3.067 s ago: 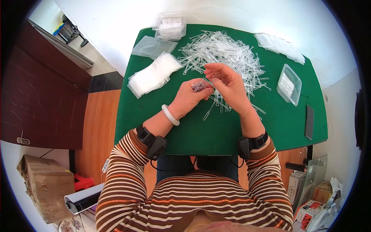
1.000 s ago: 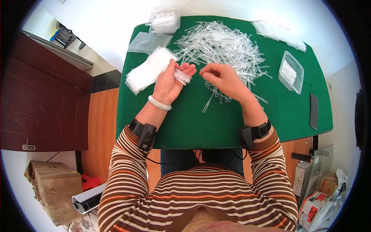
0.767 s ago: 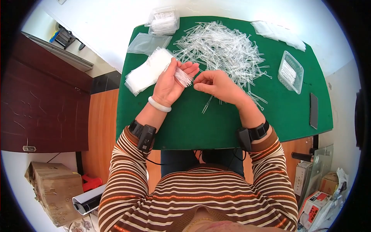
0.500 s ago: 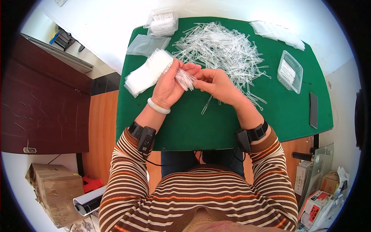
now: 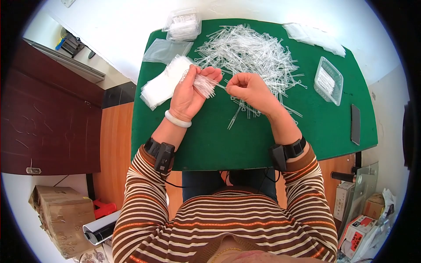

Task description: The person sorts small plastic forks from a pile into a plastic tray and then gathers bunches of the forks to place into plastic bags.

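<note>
My left hand [image 5: 187, 94] grips a bundle of clear plastic picks [image 5: 203, 83] above a green table [image 5: 219, 140]. My right hand [image 5: 246, 89] is just to its right, fingers pinched on one thin clear pick [image 5: 221, 86] whose tip meets the bundle. Behind both hands lies a big loose pile of the same clear picks [image 5: 250, 50]. A few stray picks [image 5: 237, 115] lie below my right hand.
A stack of small clear bags [image 5: 164, 83] lies left of my left hand, another bag [image 5: 164, 50] behind it. Clear trays with picks sit at the back left [image 5: 182, 24] and the right [image 5: 328, 81]. A dark phone [image 5: 355, 124] lies near the right edge.
My left hand moved the bundle left and up, toward the bag stack. My right hand came in from the pile, closed on a single pick and brought it against the bundle.
</note>
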`<state>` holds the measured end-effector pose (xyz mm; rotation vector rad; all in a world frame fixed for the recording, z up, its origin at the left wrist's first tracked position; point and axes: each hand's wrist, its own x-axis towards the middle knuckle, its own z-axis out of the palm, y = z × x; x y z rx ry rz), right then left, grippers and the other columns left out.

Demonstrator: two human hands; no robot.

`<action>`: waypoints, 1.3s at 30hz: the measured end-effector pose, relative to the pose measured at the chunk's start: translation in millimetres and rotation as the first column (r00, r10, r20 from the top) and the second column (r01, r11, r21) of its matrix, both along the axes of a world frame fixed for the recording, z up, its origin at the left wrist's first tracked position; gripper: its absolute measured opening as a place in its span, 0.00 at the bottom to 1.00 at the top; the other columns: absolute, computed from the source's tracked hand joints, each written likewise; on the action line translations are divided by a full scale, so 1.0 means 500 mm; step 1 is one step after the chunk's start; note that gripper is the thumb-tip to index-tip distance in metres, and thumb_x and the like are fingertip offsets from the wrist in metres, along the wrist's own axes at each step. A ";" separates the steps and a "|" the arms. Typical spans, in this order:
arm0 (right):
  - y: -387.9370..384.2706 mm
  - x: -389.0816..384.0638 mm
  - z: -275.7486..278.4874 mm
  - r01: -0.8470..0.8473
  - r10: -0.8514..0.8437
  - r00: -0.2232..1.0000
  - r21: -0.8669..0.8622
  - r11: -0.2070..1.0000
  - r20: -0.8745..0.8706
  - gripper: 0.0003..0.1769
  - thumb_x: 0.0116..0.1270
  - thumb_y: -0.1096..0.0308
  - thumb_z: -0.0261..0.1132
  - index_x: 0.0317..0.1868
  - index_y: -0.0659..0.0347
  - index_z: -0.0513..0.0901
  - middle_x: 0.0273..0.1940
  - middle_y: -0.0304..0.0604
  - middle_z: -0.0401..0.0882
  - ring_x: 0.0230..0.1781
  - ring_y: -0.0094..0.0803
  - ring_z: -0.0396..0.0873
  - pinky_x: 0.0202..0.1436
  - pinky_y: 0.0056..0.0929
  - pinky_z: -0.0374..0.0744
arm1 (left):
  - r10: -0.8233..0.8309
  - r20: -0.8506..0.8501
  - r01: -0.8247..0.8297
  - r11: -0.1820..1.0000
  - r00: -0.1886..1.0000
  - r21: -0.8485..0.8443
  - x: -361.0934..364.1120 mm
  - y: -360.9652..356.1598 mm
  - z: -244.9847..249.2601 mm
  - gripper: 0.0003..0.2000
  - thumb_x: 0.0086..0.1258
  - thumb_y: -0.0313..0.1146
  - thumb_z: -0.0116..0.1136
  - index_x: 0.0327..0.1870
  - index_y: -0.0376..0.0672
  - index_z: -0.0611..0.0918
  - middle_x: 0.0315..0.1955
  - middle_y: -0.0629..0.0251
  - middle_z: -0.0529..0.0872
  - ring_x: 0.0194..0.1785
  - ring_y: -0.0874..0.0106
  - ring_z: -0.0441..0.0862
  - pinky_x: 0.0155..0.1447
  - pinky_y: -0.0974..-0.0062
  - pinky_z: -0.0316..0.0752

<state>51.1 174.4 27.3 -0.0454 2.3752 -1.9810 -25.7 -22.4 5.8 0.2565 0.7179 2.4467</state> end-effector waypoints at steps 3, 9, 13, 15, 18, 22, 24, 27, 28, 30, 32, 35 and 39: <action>0.029 0.002 0.015 0.042 -0.040 0.998 0.042 0.998 -0.054 0.06 0.64 0.70 0.65 0.36 0.65 0.83 0.30 0.31 0.80 0.30 0.15 0.74 0.34 0.17 0.71 | 0.061 0.090 -0.061 0.998 0.994 0.000 -0.007 -0.003 -0.008 0.12 0.84 0.39 0.44 0.41 0.41 0.75 0.46 0.49 0.84 0.59 0.50 0.80 0.71 0.45 0.71; 0.044 0.010 0.061 0.205 -0.221 0.973 -0.179 0.962 -0.073 0.07 0.64 0.69 0.63 0.34 0.64 0.81 0.28 0.33 0.80 0.28 0.15 0.74 0.31 0.16 0.70 | 0.021 0.013 -0.018 0.981 1.000 -0.195 -0.001 -0.010 -0.006 0.12 0.84 0.40 0.46 0.42 0.41 0.74 0.43 0.52 0.85 0.49 0.58 0.84 0.59 0.58 0.79; 0.058 0.026 0.079 -0.110 0.117 0.992 -0.145 0.983 0.041 0.04 0.63 0.70 0.63 0.33 0.62 0.80 0.27 0.34 0.80 0.26 0.16 0.75 0.28 0.17 0.70 | -0.160 -0.188 0.049 0.870 0.969 -0.490 0.017 -0.004 0.007 0.11 0.83 0.39 0.47 0.42 0.41 0.74 0.39 0.55 0.85 0.38 0.68 0.84 0.46 0.70 0.80; 0.052 0.031 0.078 -0.279 0.279 0.955 -0.008 0.960 0.102 0.03 0.63 0.72 0.63 0.33 0.62 0.80 0.26 0.33 0.80 0.25 0.15 0.74 0.27 0.17 0.70 | -0.260 -0.314 0.052 0.839 0.913 -0.542 0.038 0.007 0.023 0.10 0.82 0.39 0.49 0.42 0.42 0.74 0.36 0.58 0.85 0.32 0.75 0.81 0.38 0.77 0.77; 0.044 0.028 0.069 -0.304 0.292 0.950 0.104 0.947 0.112 0.03 0.63 0.73 0.64 0.33 0.63 0.80 0.26 0.33 0.80 0.25 0.15 0.74 0.27 0.17 0.71 | -0.301 -0.321 0.068 0.815 0.898 -0.575 0.057 0.020 0.023 0.10 0.82 0.38 0.49 0.43 0.42 0.74 0.35 0.61 0.84 0.29 0.77 0.78 0.37 0.78 0.75; 0.021 0.020 0.051 -0.117 0.119 0.993 0.164 0.980 -0.005 0.04 0.66 0.72 0.66 0.34 0.64 0.81 0.26 0.32 0.80 0.25 0.15 0.75 0.28 0.17 0.71 | -0.395 -0.346 0.108 0.777 0.851 -0.620 0.059 0.014 0.028 0.08 0.80 0.37 0.53 0.47 0.41 0.75 0.35 0.65 0.84 0.30 0.80 0.77 0.37 0.81 0.74; 0.011 0.016 0.047 0.019 -0.008 0.995 0.105 0.994 -0.104 0.06 0.68 0.70 0.67 0.37 0.65 0.82 0.27 0.32 0.80 0.26 0.15 0.74 0.29 0.16 0.71 | -0.432 -0.360 0.124 0.765 0.827 -0.633 0.056 0.014 0.030 0.09 0.80 0.36 0.54 0.49 0.41 0.75 0.34 0.67 0.84 0.31 0.80 0.78 0.37 0.81 0.74; 0.000 0.007 0.029 0.053 -0.056 0.977 -0.020 0.998 -0.204 0.08 0.69 0.68 0.68 0.39 0.66 0.84 0.27 0.33 0.81 0.27 0.16 0.75 0.30 0.17 0.73 | -0.434 -0.333 0.158 0.774 0.837 -0.613 0.057 0.010 0.027 0.09 0.77 0.34 0.59 0.49 0.40 0.78 0.34 0.70 0.84 0.35 0.81 0.80 0.39 0.83 0.74; -0.002 0.005 0.027 0.064 -0.083 0.965 -0.082 0.995 -0.251 0.09 0.70 0.67 0.68 0.41 0.66 0.85 0.28 0.34 0.82 0.27 0.16 0.76 0.31 0.17 0.74 | -0.433 -0.334 0.156 0.774 0.837 -0.613 0.058 0.010 0.028 0.09 0.77 0.34 0.59 0.49 0.40 0.78 0.34 0.70 0.84 0.35 0.81 0.80 0.39 0.83 0.74; 0.004 0.004 0.032 0.083 -0.107 0.966 -0.110 0.991 -0.236 0.09 0.71 0.67 0.67 0.42 0.66 0.85 0.28 0.33 0.81 0.27 0.16 0.75 0.32 0.17 0.73 | -0.294 -0.454 -0.016 0.826 0.841 -0.564 0.062 0.014 0.032 0.07 0.74 0.31 0.63 0.47 0.39 0.81 0.33 0.71 0.85 0.36 0.81 0.80 0.39 0.84 0.74; 0.011 0.003 0.037 0.124 -0.156 0.967 -0.165 0.979 -0.200 0.09 0.73 0.68 0.64 0.45 0.66 0.85 0.29 0.32 0.80 0.28 0.15 0.74 0.32 0.16 0.72 | -0.218 -0.511 -0.105 0.841 0.832 -0.531 0.064 0.020 0.030 0.07 0.73 0.30 0.64 0.46 0.39 0.82 0.33 0.71 0.85 0.37 0.82 0.80 0.40 0.84 0.74; 0.013 -0.003 0.025 0.111 -0.136 0.972 -0.140 0.984 -0.189 0.09 0.73 0.68 0.63 0.45 0.66 0.85 0.29 0.32 0.80 0.28 0.15 0.73 0.32 0.16 0.72 | -0.097 -0.521 -0.204 0.847 0.848 -0.491 0.067 0.034 0.007 0.04 0.71 0.29 0.66 0.42 0.39 0.85 0.33 0.72 0.85 0.36 0.83 0.80 0.39 0.84 0.74; 0.017 -0.009 0.016 0.100 -0.118 0.977 -0.113 0.989 -0.176 0.09 0.74 0.68 0.62 0.44 0.66 0.84 0.29 0.32 0.80 0.27 0.15 0.73 0.32 0.16 0.72 | -0.109 -0.493 -0.217 0.802 0.863 -0.557 0.057 0.040 -0.013 0.06 0.69 0.27 0.68 0.44 0.39 0.85 0.32 0.73 0.84 0.35 0.83 0.79 0.40 0.85 0.73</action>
